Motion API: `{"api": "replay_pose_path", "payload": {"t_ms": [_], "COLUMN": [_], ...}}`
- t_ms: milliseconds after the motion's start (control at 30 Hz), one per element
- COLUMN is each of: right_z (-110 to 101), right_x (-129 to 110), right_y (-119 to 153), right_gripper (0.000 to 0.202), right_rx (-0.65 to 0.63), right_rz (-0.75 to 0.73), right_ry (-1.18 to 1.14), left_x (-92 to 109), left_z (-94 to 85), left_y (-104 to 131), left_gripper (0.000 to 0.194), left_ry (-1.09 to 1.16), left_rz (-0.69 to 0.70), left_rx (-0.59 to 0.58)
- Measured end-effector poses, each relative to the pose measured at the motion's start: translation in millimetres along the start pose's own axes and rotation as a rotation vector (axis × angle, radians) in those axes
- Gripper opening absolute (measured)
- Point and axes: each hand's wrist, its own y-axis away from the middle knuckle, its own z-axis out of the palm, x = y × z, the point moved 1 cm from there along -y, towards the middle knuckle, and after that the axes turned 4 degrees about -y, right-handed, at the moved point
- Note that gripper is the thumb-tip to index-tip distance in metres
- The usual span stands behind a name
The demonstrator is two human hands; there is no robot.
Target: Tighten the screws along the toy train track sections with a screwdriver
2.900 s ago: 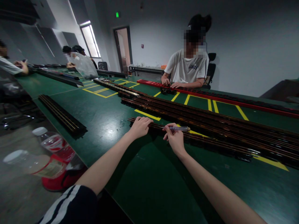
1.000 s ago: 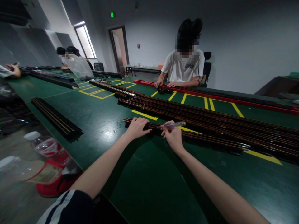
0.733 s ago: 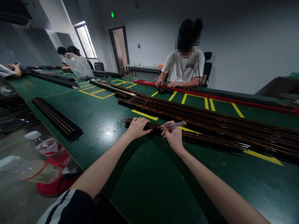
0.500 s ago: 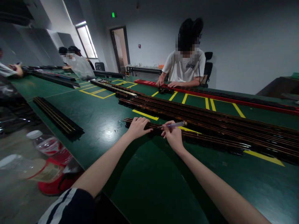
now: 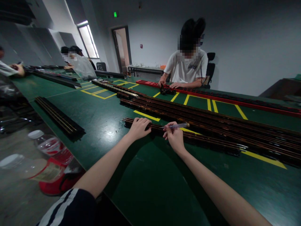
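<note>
A long dark rail with copper-coloured strips [image 5: 211, 141] lies across the green table in front of me. My left hand [image 5: 140, 128] grips it near its left end, fingers over the top and thumb along the near side. In my right hand [image 5: 173, 135] is a small screwdriver with a clear handle [image 5: 178, 126], held like a pen. Its thin shaft points left, towards the rail between my hands; whether the tip touches it I cannot tell. Just beyond lies a bundle of similar long rails [image 5: 199, 116].
Another short dark rail [image 5: 60, 119] rests at the table's left edge. Plastic bottles [image 5: 50, 146] stand below that edge. Across the table [image 5: 145, 175], a person in a white shirt [image 5: 185, 67] works at a red rail [image 5: 235, 101]. Yellow tape [image 5: 147, 115] marks the surface.
The rail under my hands has slid slightly to the left, and my left hand has shifted a little with it. The right hand keeps its hold on the screwdriver.
</note>
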Motion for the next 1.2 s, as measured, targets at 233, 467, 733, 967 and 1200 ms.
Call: {"api": "replay_pose_path", "payload": {"t_ms": [233,467,733,967,1200], "right_z": [-1.0,-0.4,-0.4,-0.9,-2.4], "right_x": [0.8,3.1,2.2,4.0,4.6], "right_y": [0.2,-0.4,-0.2,-0.8,-0.9], "right_gripper": [0.03,0.032,0.03,0.028,0.026], "right_rx": [0.007,0.028,0.054,0.017,-0.037], "right_rz": [-0.001,0.005,0.004,-0.004,-0.003], "right_ry": [-0.011,-0.016,-0.018,-0.022,0.033], "left_x": [-0.7,-1.9,-1.5,-4.8,-6.3], "left_z": [0.8,4.2,5.0,7.2,6.7], "left_y": [0.7,1.2,0.1,-0.5,-1.6], "left_gripper": [0.03,0.042,0.048,0.049,0.045], "left_ry": [0.008,0.013,0.012,0.047,0.044], "left_rz": [0.02,0.023,0.017,0.01,-0.012], "left_rx": [0.02,0.016,0.005,-0.01,-0.023]}}
